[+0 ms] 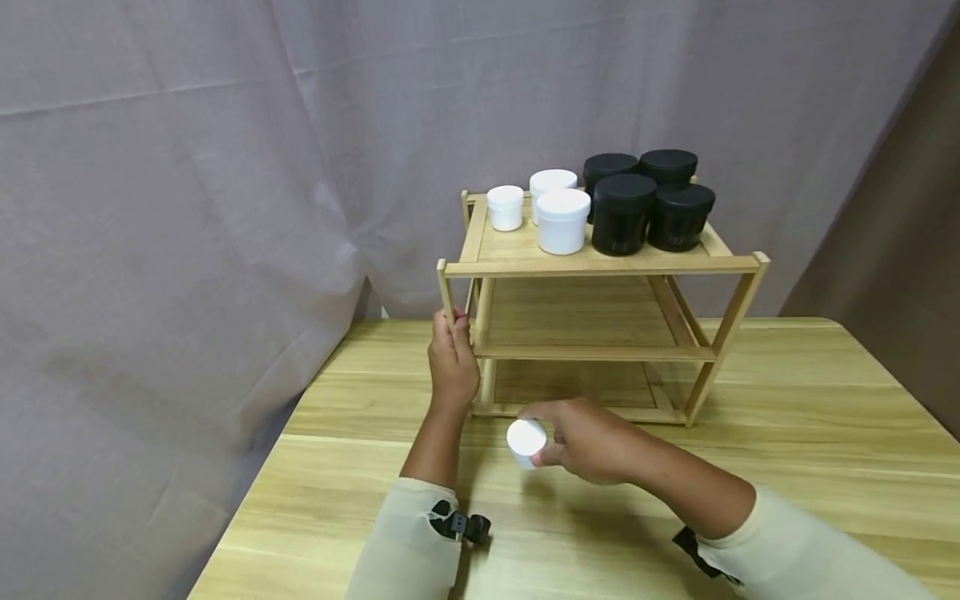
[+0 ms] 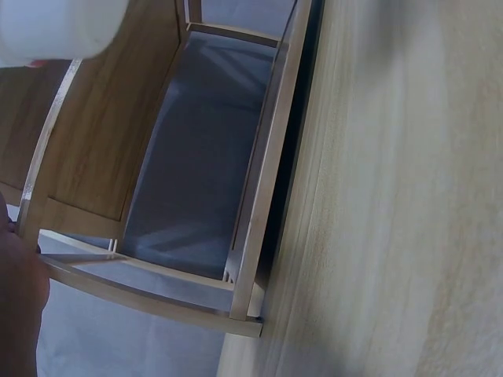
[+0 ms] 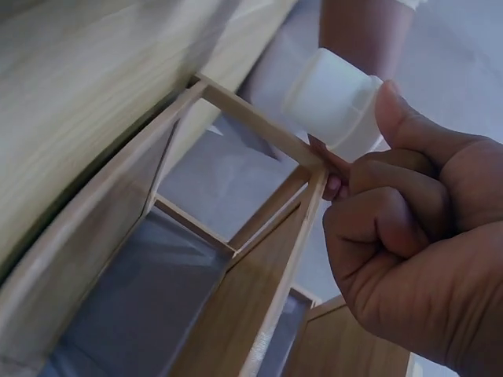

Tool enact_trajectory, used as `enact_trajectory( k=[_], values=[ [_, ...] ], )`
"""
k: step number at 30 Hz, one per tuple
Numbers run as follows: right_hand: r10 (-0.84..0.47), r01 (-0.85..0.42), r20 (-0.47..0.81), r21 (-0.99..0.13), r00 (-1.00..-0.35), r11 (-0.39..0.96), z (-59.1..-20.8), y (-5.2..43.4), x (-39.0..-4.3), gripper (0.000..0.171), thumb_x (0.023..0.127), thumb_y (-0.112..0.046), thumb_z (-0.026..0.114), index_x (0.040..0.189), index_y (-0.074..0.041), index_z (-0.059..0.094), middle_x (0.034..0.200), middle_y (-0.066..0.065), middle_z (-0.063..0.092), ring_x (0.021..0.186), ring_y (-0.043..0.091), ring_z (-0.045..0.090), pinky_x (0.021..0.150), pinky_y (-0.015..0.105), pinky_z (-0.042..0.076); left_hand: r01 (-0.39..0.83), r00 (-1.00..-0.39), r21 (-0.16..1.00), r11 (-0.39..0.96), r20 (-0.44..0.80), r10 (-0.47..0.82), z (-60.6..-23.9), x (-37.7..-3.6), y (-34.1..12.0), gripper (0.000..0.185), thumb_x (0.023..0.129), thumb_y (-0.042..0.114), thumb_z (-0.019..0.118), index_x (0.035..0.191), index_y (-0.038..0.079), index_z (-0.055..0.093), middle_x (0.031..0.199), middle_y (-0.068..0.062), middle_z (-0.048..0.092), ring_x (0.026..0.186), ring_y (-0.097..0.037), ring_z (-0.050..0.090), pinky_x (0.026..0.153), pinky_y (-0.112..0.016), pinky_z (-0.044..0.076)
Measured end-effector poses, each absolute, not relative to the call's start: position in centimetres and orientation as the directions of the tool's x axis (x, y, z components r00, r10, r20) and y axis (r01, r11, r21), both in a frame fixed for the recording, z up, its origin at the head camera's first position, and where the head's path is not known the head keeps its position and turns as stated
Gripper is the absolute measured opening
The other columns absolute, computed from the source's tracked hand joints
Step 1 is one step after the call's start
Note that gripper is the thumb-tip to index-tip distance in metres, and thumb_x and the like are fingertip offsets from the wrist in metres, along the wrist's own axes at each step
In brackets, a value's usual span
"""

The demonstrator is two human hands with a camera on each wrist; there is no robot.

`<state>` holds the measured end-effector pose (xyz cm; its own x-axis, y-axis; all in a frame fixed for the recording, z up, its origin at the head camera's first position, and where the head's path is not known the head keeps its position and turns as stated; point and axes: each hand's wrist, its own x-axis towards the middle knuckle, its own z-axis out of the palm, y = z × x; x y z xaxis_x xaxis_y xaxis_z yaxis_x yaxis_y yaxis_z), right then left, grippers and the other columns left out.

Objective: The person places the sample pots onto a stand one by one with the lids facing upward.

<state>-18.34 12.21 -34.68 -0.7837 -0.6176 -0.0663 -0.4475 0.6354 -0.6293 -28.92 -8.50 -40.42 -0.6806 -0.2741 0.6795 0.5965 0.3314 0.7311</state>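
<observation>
A small white jar point(image 1: 527, 442) point(image 3: 334, 102) point(image 2: 59, 27) is held just above the wooden table point(image 1: 787, 467) by my right hand point(image 1: 581, 442) point(image 3: 416, 236), thumb and curled fingers round it. The jar sits in front of the lower left of a wooden three-tier shelf point(image 1: 600, 265). My left hand point(image 1: 452, 362) grips the shelf's front left post point(image 1: 447, 292) point(image 2: 149, 294). On the top tier stand three white jars point(image 1: 561, 218) and several black jars point(image 1: 622, 212).
The shelf's middle tier point(image 1: 577, 321) and bottom tier point(image 1: 573, 383) hold nothing. A grey curtain point(image 1: 187, 208) hangs behind and to the left. The table's left edge point(image 1: 247, 492) is close to my left arm.
</observation>
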Motion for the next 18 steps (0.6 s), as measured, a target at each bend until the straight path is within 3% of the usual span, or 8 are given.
enact_trajectory(
  k=[6,18],
  values=[
    [-0.639,-0.460,-0.064,-0.638,-0.767,0.617,-33.4,12.5,-18.0,0.042,0.097,-0.011,0.082,0.137,-0.007,0.069,0.098,-0.003,0.076,0.078,0.008,0.068,0.066,0.025,0.055,0.591,-0.689,0.738,0.326,0.672,-0.270,-40.4,-29.0,-8.6,0.021,0.117,0.015,0.045,0.114,-0.003,0.056,0.077,-0.010,0.049,0.067,-0.013,0.043,0.061,-0.026,0.040],
    [-0.678,-0.503,-0.050,-0.631,-0.733,0.590,-28.6,11.8,-17.5,0.043,0.097,-0.012,0.083,0.137,-0.006,0.070,0.115,0.002,0.076,0.100,0.012,0.067,0.082,0.029,0.057,0.592,-0.684,0.734,0.332,0.676,-0.275,-40.4,-29.1,-8.6,0.020,0.117,0.016,0.046,0.116,-0.003,0.055,0.079,-0.012,0.050,0.068,-0.013,0.044,0.063,-0.028,0.040]
  ],
)
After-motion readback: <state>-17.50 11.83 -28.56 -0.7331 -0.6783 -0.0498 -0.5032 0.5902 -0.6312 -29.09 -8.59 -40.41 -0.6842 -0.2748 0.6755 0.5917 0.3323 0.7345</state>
